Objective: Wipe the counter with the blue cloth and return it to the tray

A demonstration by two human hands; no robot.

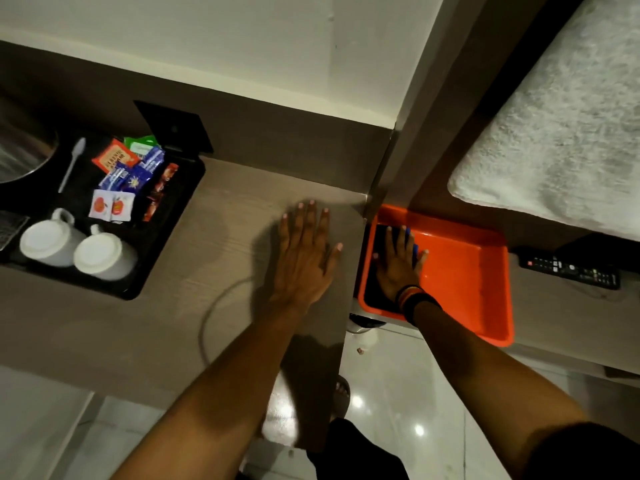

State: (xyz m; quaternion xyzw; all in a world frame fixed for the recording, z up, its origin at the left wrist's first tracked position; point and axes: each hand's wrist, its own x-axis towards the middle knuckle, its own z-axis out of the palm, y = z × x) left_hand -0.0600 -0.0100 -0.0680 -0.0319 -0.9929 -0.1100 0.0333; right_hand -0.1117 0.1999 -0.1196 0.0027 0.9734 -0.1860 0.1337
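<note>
The right hand [398, 261] lies flat, fingers spread, pressing the blue cloth [414, 245] into the left end of the orange tray [467, 271]. The left hand [304, 254] rests open and empty on the desk [207, 271]. Far left sits a black tray [173, 216] with two cups.

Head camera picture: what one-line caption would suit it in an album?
Left hand flat on the counter, right hand pressing the blue cloth in the orange tray.
</note>
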